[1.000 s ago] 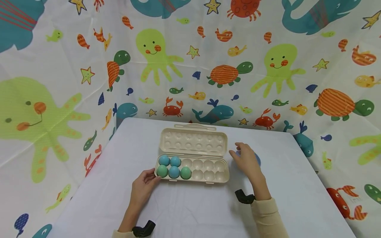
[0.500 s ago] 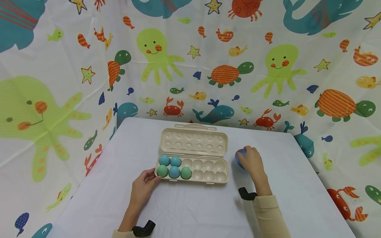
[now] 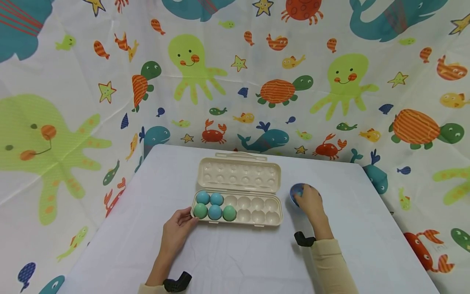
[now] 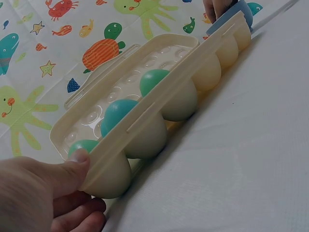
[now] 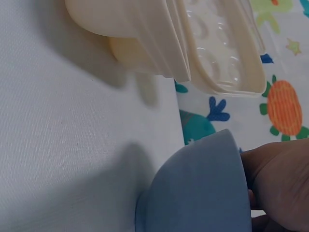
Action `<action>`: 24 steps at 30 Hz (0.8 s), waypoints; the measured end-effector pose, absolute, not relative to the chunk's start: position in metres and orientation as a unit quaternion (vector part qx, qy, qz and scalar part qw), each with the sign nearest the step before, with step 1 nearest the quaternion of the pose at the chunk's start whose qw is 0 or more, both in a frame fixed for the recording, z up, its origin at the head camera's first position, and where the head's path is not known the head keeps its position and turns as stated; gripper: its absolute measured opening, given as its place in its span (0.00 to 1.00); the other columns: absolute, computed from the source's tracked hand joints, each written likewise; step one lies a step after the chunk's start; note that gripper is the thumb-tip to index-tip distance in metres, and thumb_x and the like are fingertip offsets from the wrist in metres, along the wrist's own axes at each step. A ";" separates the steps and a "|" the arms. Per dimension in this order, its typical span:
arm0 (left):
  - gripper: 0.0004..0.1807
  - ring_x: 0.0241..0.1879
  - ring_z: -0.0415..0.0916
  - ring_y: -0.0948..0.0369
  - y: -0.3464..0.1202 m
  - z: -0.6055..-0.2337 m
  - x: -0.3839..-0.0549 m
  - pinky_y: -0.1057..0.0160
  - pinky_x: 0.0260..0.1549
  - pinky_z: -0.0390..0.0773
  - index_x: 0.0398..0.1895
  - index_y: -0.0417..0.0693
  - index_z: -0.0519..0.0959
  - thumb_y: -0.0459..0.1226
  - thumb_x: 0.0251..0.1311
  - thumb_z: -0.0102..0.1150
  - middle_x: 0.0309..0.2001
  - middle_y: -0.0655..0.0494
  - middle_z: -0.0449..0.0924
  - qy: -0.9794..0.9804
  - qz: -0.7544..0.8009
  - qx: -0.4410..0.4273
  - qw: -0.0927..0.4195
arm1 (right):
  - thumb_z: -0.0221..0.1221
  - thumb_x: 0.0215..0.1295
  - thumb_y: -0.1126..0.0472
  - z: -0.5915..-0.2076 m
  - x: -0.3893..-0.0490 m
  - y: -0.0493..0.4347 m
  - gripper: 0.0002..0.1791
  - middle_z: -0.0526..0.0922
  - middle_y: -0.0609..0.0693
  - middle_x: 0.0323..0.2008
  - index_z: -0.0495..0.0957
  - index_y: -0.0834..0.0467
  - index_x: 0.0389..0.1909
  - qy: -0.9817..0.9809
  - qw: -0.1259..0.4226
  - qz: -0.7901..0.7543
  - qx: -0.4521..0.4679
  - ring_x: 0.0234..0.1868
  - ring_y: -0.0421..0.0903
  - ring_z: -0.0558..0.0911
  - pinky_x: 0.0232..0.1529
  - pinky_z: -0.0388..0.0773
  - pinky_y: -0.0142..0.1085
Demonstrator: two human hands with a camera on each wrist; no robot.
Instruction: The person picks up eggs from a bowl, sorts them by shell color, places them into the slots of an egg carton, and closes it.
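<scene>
A cream plastic egg carton [image 3: 257, 211] lies open, its lid [image 3: 238, 175] folded back. At its left end sit several blue and green eggs: two blue in the back row; green [image 3: 200, 210], blue [image 3: 215, 212] and green in front. My left hand [image 3: 177, 230] pinches the front left corner, thumb [image 4: 72, 169] over the rim and fingers below. To the right stands a blue bowl [image 4: 231, 18]. My right hand [image 3: 311, 204] reaches over its rim with the fingers inside. Something blue [image 3: 300, 192] shows by the fingertips; the bowl wall [image 5: 198, 188] hides their hold in the right wrist view.
A white cloth covers the table [image 3: 235, 261]. Behind and beside it hangs a curtain [image 3: 227, 81] printed with sea animals. Dark wrist cameras [image 3: 178, 282] sit on both forearms. The carton's right-hand cups [image 3: 258, 203] hold no eggs.
My right hand has come back and to the right from above the bowl's near left side, and its fingers have dipped inside. The left hand and carton have stayed put.
</scene>
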State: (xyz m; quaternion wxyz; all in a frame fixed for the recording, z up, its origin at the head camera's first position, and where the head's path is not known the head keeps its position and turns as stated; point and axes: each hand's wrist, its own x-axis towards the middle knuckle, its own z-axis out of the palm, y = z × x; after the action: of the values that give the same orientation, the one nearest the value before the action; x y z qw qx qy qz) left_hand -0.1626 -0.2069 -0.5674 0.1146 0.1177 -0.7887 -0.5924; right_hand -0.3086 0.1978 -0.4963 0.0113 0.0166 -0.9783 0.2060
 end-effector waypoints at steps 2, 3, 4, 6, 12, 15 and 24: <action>0.28 0.56 0.83 0.52 -0.207 -0.567 -0.163 0.80 0.46 0.79 0.60 0.42 0.77 0.40 0.58 0.73 0.57 0.43 0.83 -0.789 -0.592 0.119 0.114 | 0.60 0.66 0.60 -0.497 -0.309 0.198 0.29 0.77 0.77 0.54 0.70 0.79 0.58 -0.978 0.004 0.209 0.014 0.57 0.72 0.77 0.58 0.77 0.61; 0.28 0.56 0.83 0.52 -0.207 -0.567 -0.163 0.80 0.46 0.79 0.60 0.42 0.77 0.40 0.58 0.72 0.57 0.43 0.83 -0.790 -0.591 0.120 0.114 | 0.60 0.65 0.59 -0.497 -0.309 0.198 0.29 0.78 0.77 0.54 0.71 0.79 0.57 -0.978 0.001 0.209 0.013 0.56 0.72 0.78 0.57 0.77 0.61; 0.28 0.55 0.83 0.52 -0.207 -0.566 -0.163 0.80 0.46 0.79 0.60 0.42 0.77 0.40 0.58 0.72 0.57 0.43 0.83 -0.790 -0.590 0.121 0.113 | 0.61 0.65 0.59 -0.497 -0.309 0.198 0.28 0.78 0.77 0.53 0.71 0.79 0.56 -0.978 -0.002 0.209 0.014 0.56 0.72 0.78 0.57 0.78 0.61; 0.27 0.55 0.84 0.52 -0.207 -0.566 -0.162 0.80 0.46 0.80 0.60 0.42 0.77 0.40 0.58 0.73 0.57 0.44 0.83 -0.789 -0.592 0.122 0.112 | 0.61 0.64 0.59 -0.497 -0.309 0.198 0.28 0.79 0.76 0.51 0.72 0.79 0.54 -0.978 -0.007 0.209 0.015 0.54 0.72 0.79 0.56 0.78 0.61; 0.27 0.55 0.84 0.52 -0.207 -0.565 -0.162 0.78 0.47 0.80 0.60 0.42 0.77 0.38 0.58 0.72 0.57 0.43 0.83 -0.788 -0.594 0.118 0.113 | 0.62 0.64 0.58 -0.496 -0.308 0.198 0.25 0.81 0.75 0.48 0.74 0.77 0.51 -0.979 -0.005 0.202 0.021 0.52 0.70 0.80 0.54 0.79 0.60; 0.27 0.55 0.84 0.52 -0.207 -0.565 -0.162 0.78 0.47 0.81 0.60 0.42 0.77 0.38 0.58 0.72 0.56 0.44 0.83 -0.790 -0.591 0.117 0.114 | 0.63 0.65 0.58 -0.497 -0.307 0.199 0.25 0.81 0.75 0.49 0.74 0.77 0.51 -0.980 -0.004 0.199 0.023 0.52 0.70 0.80 0.54 0.79 0.59; 0.27 0.54 0.84 0.53 -0.207 -0.566 -0.162 0.77 0.47 0.81 0.60 0.42 0.77 0.40 0.57 0.73 0.56 0.44 0.84 -0.793 -0.585 0.120 0.116 | 0.63 0.65 0.58 -0.501 -0.307 0.201 0.27 0.79 0.75 0.52 0.72 0.76 0.54 -0.978 -0.005 0.207 0.024 0.55 0.70 0.78 0.57 0.78 0.60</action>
State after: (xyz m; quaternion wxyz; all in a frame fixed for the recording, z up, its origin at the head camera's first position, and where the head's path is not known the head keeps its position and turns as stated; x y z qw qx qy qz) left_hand -0.1624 -0.2066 -0.5664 0.1157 0.1204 -0.7935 -0.5853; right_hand -0.3074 0.2012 -0.5011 -0.0047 0.0242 -0.9780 0.2069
